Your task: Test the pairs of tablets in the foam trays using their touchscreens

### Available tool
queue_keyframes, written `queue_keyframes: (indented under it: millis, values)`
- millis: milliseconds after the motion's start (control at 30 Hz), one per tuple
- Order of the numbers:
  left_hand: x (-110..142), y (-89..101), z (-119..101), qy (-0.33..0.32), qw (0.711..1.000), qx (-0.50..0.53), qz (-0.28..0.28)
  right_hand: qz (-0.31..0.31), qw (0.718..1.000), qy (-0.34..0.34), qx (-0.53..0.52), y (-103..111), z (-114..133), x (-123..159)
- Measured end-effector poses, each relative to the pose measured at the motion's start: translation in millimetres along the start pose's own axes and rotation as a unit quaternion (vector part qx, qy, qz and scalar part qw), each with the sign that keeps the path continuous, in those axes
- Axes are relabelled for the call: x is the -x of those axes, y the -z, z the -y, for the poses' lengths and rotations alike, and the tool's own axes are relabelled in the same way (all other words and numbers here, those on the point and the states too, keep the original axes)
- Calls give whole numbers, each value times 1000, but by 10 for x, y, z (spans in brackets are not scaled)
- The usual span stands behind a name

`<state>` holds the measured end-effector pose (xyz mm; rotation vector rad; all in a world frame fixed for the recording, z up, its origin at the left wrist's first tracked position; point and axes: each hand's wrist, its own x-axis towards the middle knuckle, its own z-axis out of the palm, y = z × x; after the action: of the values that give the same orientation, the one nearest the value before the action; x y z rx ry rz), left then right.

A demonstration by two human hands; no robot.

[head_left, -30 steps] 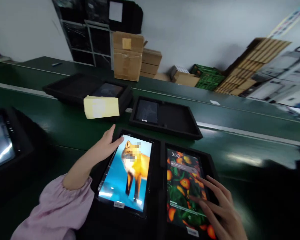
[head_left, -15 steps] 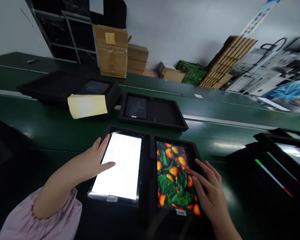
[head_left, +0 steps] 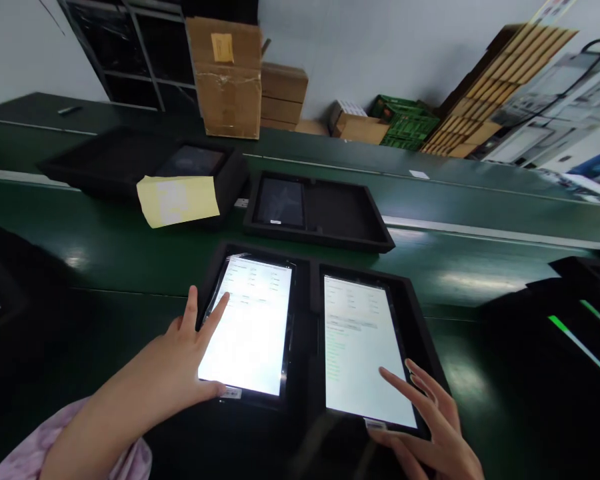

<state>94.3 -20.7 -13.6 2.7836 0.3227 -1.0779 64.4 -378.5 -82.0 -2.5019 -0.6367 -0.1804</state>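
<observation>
Two lit tablets lie side by side in a black foam tray (head_left: 307, 287), both showing white pages of small text. My left hand (head_left: 180, 350) rests on the left edge of the left tablet (head_left: 247, 327), its fingertips on the screen. My right hand (head_left: 423, 427) is at the lower right corner of the right tablet (head_left: 363, 350), with its fingers spread and touching the glass. Neither hand grips anything.
Two more black trays with dark tablets, one under a yellow paper note (head_left: 177, 200), sit beyond on the green conveyor belt (head_left: 130, 260). Another tray with a lit screen (head_left: 580, 327) lies at right. Cardboard boxes (head_left: 227, 77) and green crates (head_left: 405, 123) stand behind.
The left tablet went from a fox picture to a white text page, and the right tablet from an orange-fruit picture to a text page. My right hand slid lower on the screen.
</observation>
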Motion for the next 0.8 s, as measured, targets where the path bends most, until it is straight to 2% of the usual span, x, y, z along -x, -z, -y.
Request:
queue_keyframes:
  millis: [100,200,267,400,467,567,633,700,800]
  values:
    - [-12,-53,-59,9,999,-25,-17,-21,997,41,54,-44,-160,-44]
    - [-31,-79,-100,16,998,-49,-37,-86,993,17,74,-80,-248,-59]
    - [-46,-54,-117,28,998,-49,-25,-108,992,-7,66,-91,-240,-53]
    - [-86,80,-92,47,999,-14,0,-128,991,-7,48,-93,-197,-14]
    - [-97,146,-35,54,998,6,-26,-130,991,-6,44,-91,-205,17]
    - [-76,203,90,67,991,48,-102,-138,990,-4,34,-84,-222,54]
    - [-44,214,174,65,986,82,-132,-146,989,6,28,-78,-213,52]
    - [-15,211,238,62,986,97,-124,-148,988,28,30,-77,-183,17]
    - [-3,188,281,61,992,86,-75,-124,988,82,29,-99,-111,-90]
